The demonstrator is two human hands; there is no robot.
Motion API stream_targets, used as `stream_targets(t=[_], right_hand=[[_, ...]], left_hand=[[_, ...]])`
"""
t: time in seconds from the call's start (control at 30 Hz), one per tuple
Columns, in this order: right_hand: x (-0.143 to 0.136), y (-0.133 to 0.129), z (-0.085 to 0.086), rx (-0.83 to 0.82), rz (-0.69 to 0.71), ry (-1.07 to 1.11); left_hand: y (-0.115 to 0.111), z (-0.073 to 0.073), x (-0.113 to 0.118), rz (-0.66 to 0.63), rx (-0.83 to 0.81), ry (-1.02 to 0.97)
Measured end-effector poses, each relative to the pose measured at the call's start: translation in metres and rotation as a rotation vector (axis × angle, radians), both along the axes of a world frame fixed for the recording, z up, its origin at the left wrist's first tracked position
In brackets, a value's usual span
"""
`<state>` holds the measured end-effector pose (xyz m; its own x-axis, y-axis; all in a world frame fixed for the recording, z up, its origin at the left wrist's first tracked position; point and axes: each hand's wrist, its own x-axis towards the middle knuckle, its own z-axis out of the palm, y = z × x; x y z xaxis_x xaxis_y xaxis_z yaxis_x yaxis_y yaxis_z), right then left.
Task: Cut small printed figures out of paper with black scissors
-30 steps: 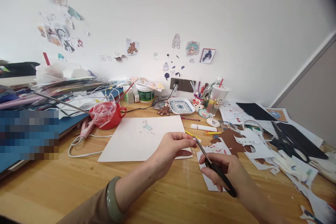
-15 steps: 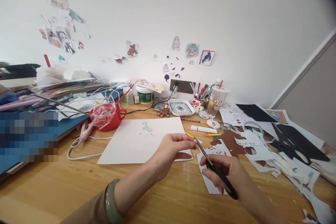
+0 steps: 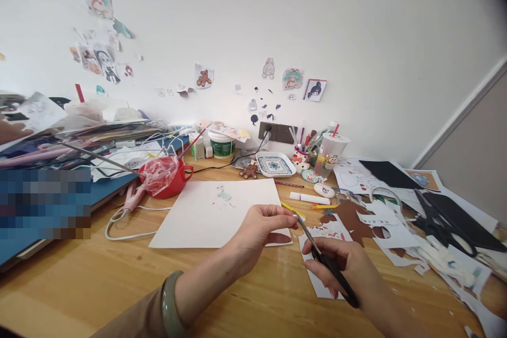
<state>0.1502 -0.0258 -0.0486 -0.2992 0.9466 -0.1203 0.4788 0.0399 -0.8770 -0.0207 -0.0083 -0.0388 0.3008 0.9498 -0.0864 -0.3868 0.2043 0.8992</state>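
Observation:
My left hand (image 3: 266, 227) is closed in a pinch, fingertips on a tiny pale scrap of paper (image 3: 295, 216). A pair of black-handled scissors (image 3: 331, 270) is gripped in my right hand (image 3: 344, 261), its narrow blades pointing up at the scrap and meeting my left fingertips. Behind my left hand lies a large white sheet (image 3: 198, 219) bearing a small bluish cut-out figure (image 3: 224, 194) and several tiny bits. Below the scissors, partly covered by my right hand, is a white sheet with red and pink drawings (image 3: 317, 277).
A red mug (image 3: 172, 186) holds plastic wrap and sticks. Further back are a patterned dish (image 3: 276, 173), a drink cup (image 3: 330, 150) and a white marker (image 3: 309, 198). Larger black scissors (image 3: 443, 227) lie among paper scraps. Another person's hand (image 3: 13, 131) shows at far left.
The view has shifted slightly, so things sit a little further right. Another person's hand with a paper sheet has appeared at far left. My hands keep nearly the same pose.

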Motion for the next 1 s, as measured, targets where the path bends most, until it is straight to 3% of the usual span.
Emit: stream_targets(t=[0.3,0.63,1.0], right_hand=[[0.0009,0.001,-0.0044,-0.006,0.016,0.035],[0.0004,0.0001,0.0033,-0.062,0.005,0.007],[0.0014,0.0012,0.001,0.007,0.01,-0.001]], left_hand=[[0.0008,0.0015,0.0002,-0.001,-0.003,0.021],[0.0012,0.0053,-0.002,-0.006,-0.023,0.055],[0.0004,0.0056,-0.0027,-0.009,-0.034,0.064]])
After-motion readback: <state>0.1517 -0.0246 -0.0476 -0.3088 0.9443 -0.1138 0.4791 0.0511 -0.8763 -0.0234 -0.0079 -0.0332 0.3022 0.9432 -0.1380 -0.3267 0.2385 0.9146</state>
